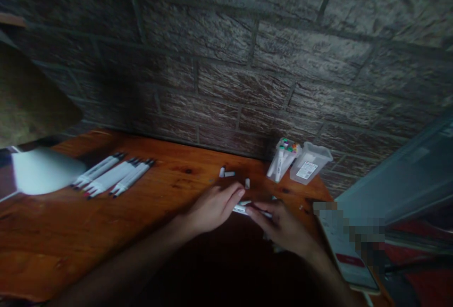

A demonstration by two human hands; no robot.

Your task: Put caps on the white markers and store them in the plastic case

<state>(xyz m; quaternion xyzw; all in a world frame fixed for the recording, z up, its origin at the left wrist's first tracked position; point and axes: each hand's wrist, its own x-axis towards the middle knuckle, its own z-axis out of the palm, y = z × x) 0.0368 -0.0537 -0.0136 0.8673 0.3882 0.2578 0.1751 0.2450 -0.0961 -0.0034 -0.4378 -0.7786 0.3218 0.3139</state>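
Low over the wooden table, a white marker [240, 209] lies between my two hands. My left hand [217, 207] is closed around its left end, with the fingertips partly hidden. From the right, my right hand [281, 224] pinches the marker between thumb and fingers. Just beyond the hands lie a small white cap [247, 183] and two more small white pieces that look like caps, one upright [222, 172] and one lying flat [230, 174]. Other small pale things under my right hand are too dark to make out.
Several white markers [113, 175] lie in rows at the left, near a lamp-like shade [33, 99]. By the brick wall [226, 62] stand a clear box of markers [288, 161] and another clear box with a label [320, 161]. A phone [348, 255] lies at the right edge.
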